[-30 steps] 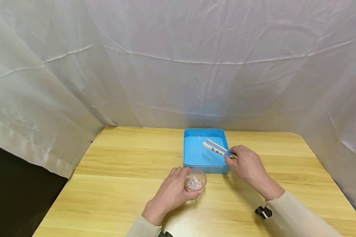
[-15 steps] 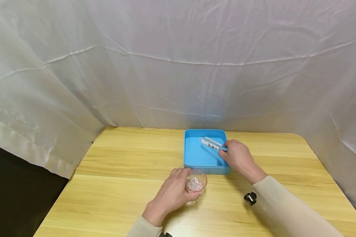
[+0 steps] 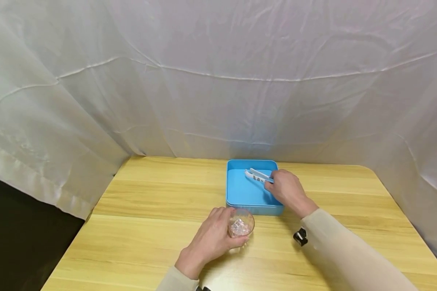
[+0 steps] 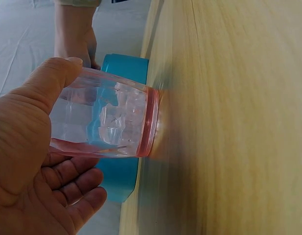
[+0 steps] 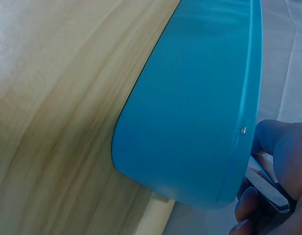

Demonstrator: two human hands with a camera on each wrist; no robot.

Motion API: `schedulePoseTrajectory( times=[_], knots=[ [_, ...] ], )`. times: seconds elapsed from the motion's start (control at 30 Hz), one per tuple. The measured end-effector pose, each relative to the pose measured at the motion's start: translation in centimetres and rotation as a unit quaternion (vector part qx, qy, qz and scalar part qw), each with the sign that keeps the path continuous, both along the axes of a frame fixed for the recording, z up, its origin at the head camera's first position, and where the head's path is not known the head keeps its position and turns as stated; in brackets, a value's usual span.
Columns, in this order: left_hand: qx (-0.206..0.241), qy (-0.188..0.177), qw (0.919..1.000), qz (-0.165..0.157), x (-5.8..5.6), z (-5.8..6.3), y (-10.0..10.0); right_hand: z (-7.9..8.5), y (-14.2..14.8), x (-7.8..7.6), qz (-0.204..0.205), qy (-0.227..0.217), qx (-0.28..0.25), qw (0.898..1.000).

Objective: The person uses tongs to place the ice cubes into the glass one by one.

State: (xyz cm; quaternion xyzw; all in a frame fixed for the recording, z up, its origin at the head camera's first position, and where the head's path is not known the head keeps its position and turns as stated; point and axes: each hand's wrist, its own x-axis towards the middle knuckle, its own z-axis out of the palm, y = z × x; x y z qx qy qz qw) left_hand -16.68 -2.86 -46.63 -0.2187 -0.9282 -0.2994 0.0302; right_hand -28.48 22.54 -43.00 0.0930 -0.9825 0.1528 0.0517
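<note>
My left hand (image 3: 212, 234) holds a clear, pink-tinted drinking glass (image 3: 242, 220) upright on the table, thumb and fingers round its side. Clear ice-like cubes (image 4: 124, 115) fill the lower part of the glass in the left wrist view. A pair of white tongs (image 3: 256, 176) with dark markings is gripped in my right hand (image 3: 287, 190). Their tips reach down inside the blue box (image 3: 240, 195), towards its far side. Whether a clear cube sits between the tips is too small to tell. In the right wrist view the box's wall (image 5: 190, 107) hides the tong tips.
The box stands near the back of the wooden table (image 3: 138, 238), just behind the glass. A pale cloth curtain (image 3: 211, 101) hangs along the back and sides. The table's rounded far corner is at the right.
My right hand has moved left and forward, bringing the tongs lower into the box, over where a clear cube lay. The tong tips are closer together. My left hand and the glass have stayed put.
</note>
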Motion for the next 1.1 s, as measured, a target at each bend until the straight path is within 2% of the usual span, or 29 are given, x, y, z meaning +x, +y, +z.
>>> schedulePoseTrajectory(
  times=[0.53, 1.1],
  knots=[
    [0.003, 0.006, 1.0, -0.005, -0.06, -0.08, 0.12, 0.2, -0.85, -0.88, -0.022, -0.039, 0.009, 0.999],
    [-0.001, 0.003, 1.0, -0.004, -0.24, 0.06, 0.36, -0.16, -0.4, -0.67, 0.002, 0.001, 0.02, 1.0]
  ],
)
